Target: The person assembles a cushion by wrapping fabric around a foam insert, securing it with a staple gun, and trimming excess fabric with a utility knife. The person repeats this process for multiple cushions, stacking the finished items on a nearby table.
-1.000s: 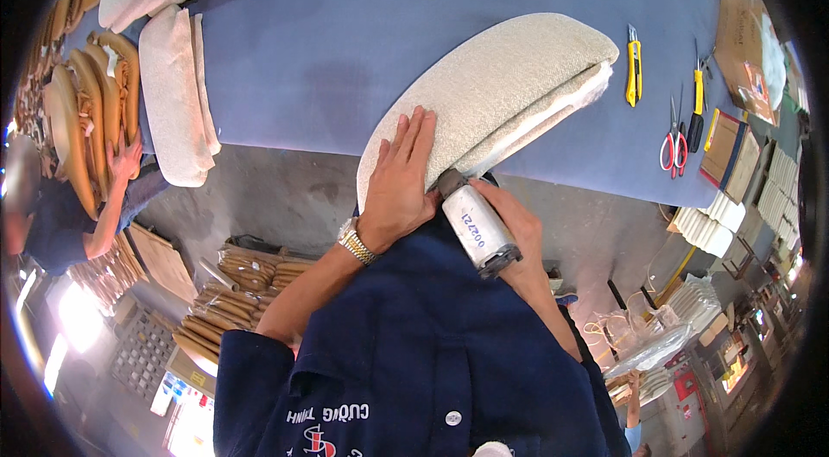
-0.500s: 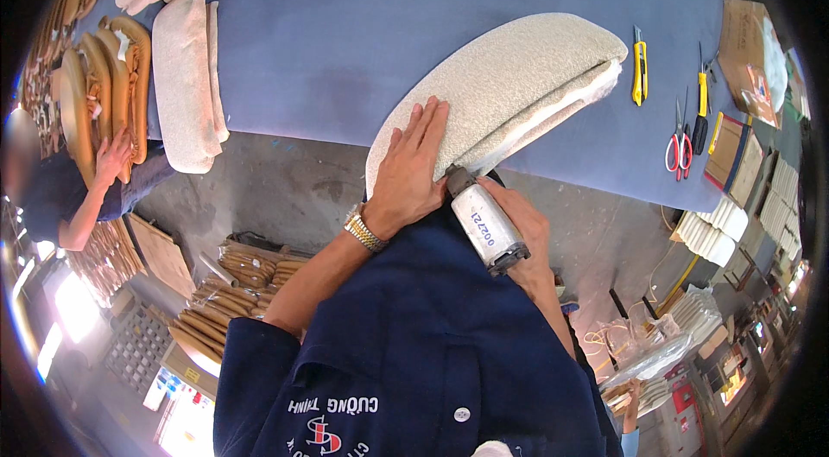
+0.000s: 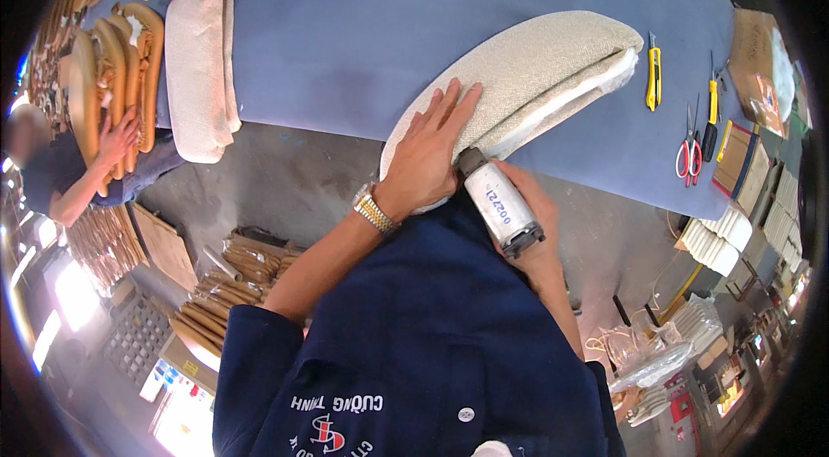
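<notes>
A long, curved pad [image 3: 527, 60] covered in beige woven fabric lies at the near edge of the blue-topped table, its left end reaching over the edge toward me. White padding shows along the fold on its near side. My left hand [image 3: 432, 146], a gold and silver watch on its wrist, rests flat on the pad with its fingers outstretched. In my right hand [image 3: 534, 213] is a staple gun [image 3: 499, 202] with a silver body and dark ends. Its dark front end is at the pad's near edge, beside my left hand; the exact contact point is hidden.
Right of the pad lie a yellow utility knife [image 3: 654, 72], red-handled scissors [image 3: 689, 155] and a yellow-black tool [image 3: 712, 107]. Folded beige pads [image 3: 197, 68] sit at the left. Beyond them, another person's hand [image 3: 118, 139] touches brown curved pieces [image 3: 148, 68]. A cardboard box [image 3: 753, 55] stands far right.
The whole view has shifted a little. My left hand's fingers have slid slightly rightward on the pad. The staple gun stays in my right hand at the pad's near edge.
</notes>
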The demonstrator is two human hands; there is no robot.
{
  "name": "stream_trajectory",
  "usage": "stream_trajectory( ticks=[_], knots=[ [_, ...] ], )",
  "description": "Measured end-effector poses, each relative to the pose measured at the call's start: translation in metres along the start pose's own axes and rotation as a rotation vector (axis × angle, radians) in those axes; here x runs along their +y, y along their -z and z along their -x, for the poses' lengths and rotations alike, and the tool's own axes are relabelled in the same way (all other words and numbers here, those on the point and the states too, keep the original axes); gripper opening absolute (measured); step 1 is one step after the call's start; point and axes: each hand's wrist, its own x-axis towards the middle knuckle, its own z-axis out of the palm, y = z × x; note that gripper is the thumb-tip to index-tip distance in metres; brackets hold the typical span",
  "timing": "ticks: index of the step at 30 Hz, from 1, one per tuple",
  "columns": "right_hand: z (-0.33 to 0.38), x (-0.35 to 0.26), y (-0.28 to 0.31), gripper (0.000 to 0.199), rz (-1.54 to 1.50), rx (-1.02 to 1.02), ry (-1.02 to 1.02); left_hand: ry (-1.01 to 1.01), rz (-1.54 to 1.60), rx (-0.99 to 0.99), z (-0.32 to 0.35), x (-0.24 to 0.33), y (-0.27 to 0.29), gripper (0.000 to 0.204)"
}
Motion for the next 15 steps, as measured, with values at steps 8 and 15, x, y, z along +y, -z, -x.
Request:
stream_trajectory(
  ticks=[8, 15],
  knots=[
    [-0.01, -0.016, -0.007, 0.052, 0.059, 0.056, 0.052, -0.06, 0.625, -0.271, 0.009, -0.072, 0.024, 0.115],
    [-0.009, -0.016, -0.016, 0.053, 0.101, 0.085, 0.077, 0.003, 0.175, -0.1, 0.013, -0.045, 0.01, 0.102]
  ],
)
